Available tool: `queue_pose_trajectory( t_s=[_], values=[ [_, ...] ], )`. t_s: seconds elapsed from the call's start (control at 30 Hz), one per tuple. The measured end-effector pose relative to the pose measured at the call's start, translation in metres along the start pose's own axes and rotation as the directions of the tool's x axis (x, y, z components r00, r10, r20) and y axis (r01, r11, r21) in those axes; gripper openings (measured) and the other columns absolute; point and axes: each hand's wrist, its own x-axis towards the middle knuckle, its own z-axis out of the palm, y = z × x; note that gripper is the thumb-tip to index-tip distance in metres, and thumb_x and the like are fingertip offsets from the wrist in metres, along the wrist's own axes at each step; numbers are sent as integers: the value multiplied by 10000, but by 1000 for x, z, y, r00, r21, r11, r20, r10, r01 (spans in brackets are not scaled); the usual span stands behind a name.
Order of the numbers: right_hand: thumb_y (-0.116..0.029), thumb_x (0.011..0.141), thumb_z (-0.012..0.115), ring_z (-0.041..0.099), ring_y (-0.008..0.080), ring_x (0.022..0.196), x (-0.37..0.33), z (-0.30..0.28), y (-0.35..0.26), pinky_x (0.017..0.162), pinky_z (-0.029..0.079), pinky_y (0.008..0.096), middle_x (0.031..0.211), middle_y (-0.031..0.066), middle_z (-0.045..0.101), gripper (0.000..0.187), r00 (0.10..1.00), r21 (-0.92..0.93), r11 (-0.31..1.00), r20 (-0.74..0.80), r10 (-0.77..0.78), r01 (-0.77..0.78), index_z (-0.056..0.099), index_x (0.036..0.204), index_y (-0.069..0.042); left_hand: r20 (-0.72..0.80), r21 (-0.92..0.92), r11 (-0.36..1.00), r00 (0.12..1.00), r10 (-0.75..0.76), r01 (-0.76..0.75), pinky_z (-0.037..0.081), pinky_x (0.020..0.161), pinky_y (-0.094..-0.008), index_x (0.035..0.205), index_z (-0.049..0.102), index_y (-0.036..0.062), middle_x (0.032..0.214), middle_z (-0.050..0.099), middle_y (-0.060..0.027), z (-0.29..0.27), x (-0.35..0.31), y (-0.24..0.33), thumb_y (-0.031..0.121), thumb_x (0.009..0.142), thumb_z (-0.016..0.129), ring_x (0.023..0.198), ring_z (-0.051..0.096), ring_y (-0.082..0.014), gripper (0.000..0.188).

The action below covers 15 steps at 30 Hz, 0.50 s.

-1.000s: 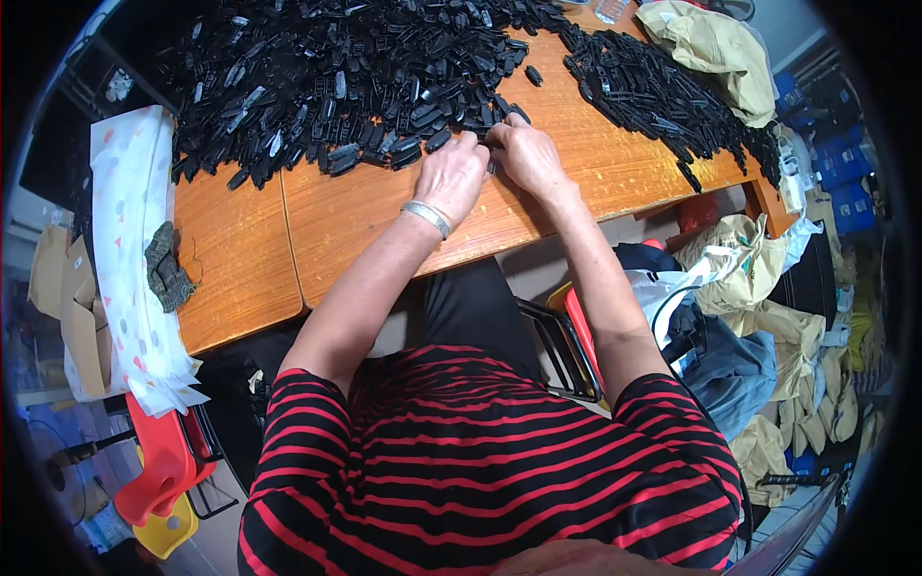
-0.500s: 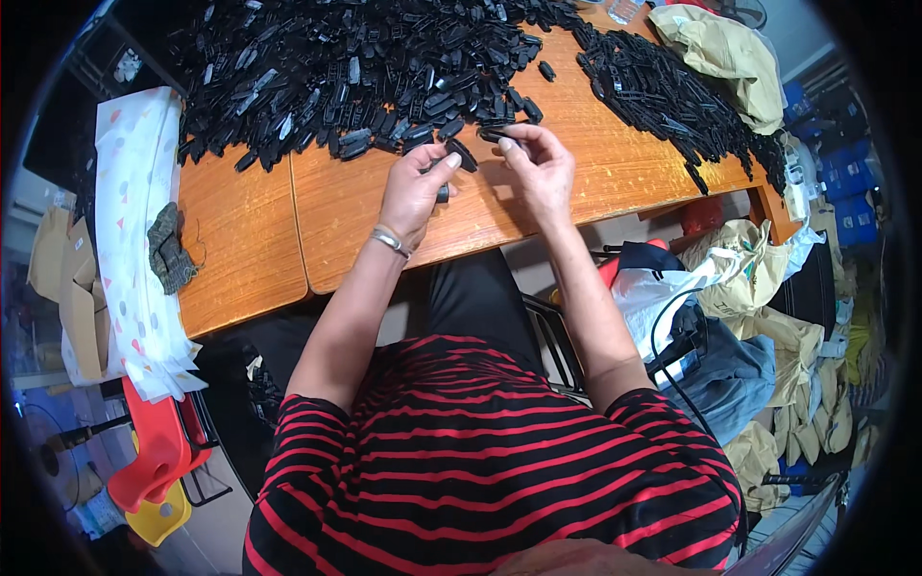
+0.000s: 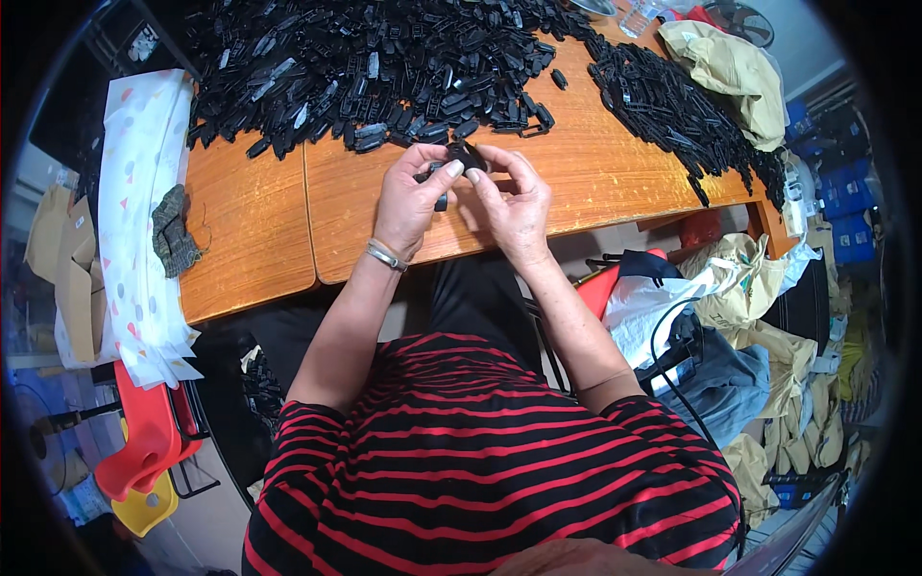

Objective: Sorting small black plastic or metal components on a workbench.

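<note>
Small black plastic parts (image 3: 465,155) are pinched between my two hands, which meet just in front of a large heap of like pieces (image 3: 365,72). My left hand (image 3: 411,195) is closed, thumb and fingers gripping a black plastic part, with another dark piece (image 3: 441,203) showing under its fingers. My right hand (image 3: 517,198) is closed too, its thumb and index finger on the black part from the other side. Where one part ends and the other begins is hidden by the fingers.
A second pile of long black pieces (image 3: 663,115) lies on the wooden table (image 3: 254,230) at right, next to a tan sack (image 3: 725,77). At left are a dotted white sheet (image 3: 144,221) and a dark knitted glove (image 3: 172,233). Bags (image 3: 663,288) crowd the right side.
My right hand has come left and down from the heap's edge, bringing a black part against the one in my left hand. My left hand has barely moved.
</note>
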Motion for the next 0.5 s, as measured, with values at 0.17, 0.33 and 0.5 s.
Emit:
queue_pose_trajectory(
  t_s=[0.17, 0.33, 0.5],
  values=[
    [-5, 832, 660, 618, 92, 758, -6, 2, 0, 627, 521, 204, 944, 32, 570, 261, 998, 66, 997, 40, 39, -41, 605, 1085, 26, 94, -78, 995, 994, -58, 65, 437, 590, -162, 1038, 569, 47, 882, 621, -10, -10, 0, -3, 64, 862, 650, 695, 544, -44, 194],
    [-13, 848, 645, 627, 103, 697, -8, 1, 9, 581, 528, 209, 926, 49, 582, 248, 991, 102, 992, 116, 62, -74, 589, 1087, 26, 208, -134, 979, 970, -126, 156, 471, 623, -176, 1068, 575, 45, 954, 629, -30, -13, -1, 5, 61, 884, 609, 742, 568, -57, 188],
    [-34, 875, 624, 620, 89, 644, -11, 3, 17, 502, 498, 192, 892, 56, 598, 244, 990, 95, 994, 138, 42, -55, 567, 1107, 14, 282, -190, 953, 943, -178, 237, 459, 639, -188, 1056, 584, 18, 909, 628, -28, -21, -2, 2, 80, 861, 644, 739, 557, -64, 213]
  ],
)
